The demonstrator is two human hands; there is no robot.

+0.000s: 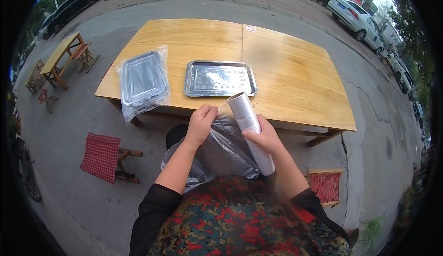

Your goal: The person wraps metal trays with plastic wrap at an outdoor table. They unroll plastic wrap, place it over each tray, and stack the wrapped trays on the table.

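My right hand [264, 134] grips a roll of clear plastic film or bags [254, 141], held upright at a slant before my body. My left hand [202, 124] pinches the edge of the thin plastic sheet [225, 152] drawn from the roll, which hangs over my lap. Beyond my hands, a shiny rectangular metal tray [220, 93] lies bare on the wooden table [290, 83]. To its left, a stack of trays wrapped in clear plastic [143, 79] rests at the table's near left edge, its wrapping drooping over that edge.
A folding stool with a red checked seat [100, 157] stands at left, another with a red woven seat [325, 186] at right. A smaller wooden table [60, 53] with stools is farther left. Parked cars, one of them white [360, 20], stand beyond the paving.
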